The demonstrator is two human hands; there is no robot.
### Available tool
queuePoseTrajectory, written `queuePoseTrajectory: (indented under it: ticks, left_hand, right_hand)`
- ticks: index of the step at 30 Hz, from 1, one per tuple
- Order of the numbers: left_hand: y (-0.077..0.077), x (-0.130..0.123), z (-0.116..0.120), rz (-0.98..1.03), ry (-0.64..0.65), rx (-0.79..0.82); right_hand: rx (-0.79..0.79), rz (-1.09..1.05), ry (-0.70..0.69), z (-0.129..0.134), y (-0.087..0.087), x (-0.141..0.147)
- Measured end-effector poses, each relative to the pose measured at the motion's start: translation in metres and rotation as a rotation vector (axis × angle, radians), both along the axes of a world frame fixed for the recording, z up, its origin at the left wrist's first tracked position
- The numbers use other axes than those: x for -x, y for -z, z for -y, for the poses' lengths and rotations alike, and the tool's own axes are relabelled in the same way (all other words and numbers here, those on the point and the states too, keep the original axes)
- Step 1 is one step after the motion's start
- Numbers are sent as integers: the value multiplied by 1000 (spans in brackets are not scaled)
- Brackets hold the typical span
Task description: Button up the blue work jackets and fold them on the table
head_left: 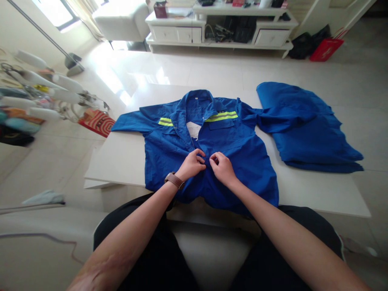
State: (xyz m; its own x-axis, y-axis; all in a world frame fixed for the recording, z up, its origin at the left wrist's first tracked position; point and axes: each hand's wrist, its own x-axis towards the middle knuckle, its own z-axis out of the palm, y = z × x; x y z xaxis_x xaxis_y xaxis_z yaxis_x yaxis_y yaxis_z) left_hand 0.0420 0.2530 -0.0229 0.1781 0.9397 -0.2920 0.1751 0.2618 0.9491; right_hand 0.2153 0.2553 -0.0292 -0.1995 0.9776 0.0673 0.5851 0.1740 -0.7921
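Note:
A blue work jacket (248,157) with yellow-and-grey reflective stripes lies front side up, collar pointing away from me. Its upper front is parted, and a whitish patch shows inside. At the middle of the front edges, my left hand (193,162) pinches the cloth with bent fingers. Close beside it on the right, my right hand (222,165) grips the other side of the front between thumb and fingers. Whatever small fastening may lie between the fingertips is too small to make out. A folded blue garment (306,133) lies to the right, with a jacket sleeve resting over it.
The white table (118,157) bears both garments. Beyond it stands a white TV cabinet (178,34). A red bag (325,48) sits on the floor at back right. At left are a red patterned bag (98,121) and a rack with white rollers (65,83).

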Motion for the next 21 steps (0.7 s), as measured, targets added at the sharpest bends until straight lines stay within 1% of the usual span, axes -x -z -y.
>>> queuePoseTrajectory:
  ticks: [3,5,9,13,15,17,19,21]
  left_hand:
    - [1,0,0,22,-5,14]
    - [1,0,0,27,-8,28]
    - [1,1,-1,1,-5,44]
    - [0,1,-2,-46,4,68]
    - [-1,1,-2,-77,9,87]
    - [-4,2,-1,-150,22,98]
    - [-9,3,1,-292,25,65]
    - [-17,4,3,-514,4,-21]
  right_hand:
    - [16,125,108,1,-6,-2]
    - [39,161,174,0,-10,-3]
    - [63,153,267,-5,-16,-8]
    - [-33,100,311,-12,-14,-14]
    - [-85,82,264,-14,-13,-15]
    - [-114,103,163,-13,-12,-14]
    - [-124,198,34,-9,-13,-12]
    - [-119,344,-77,-5,-13,-11]
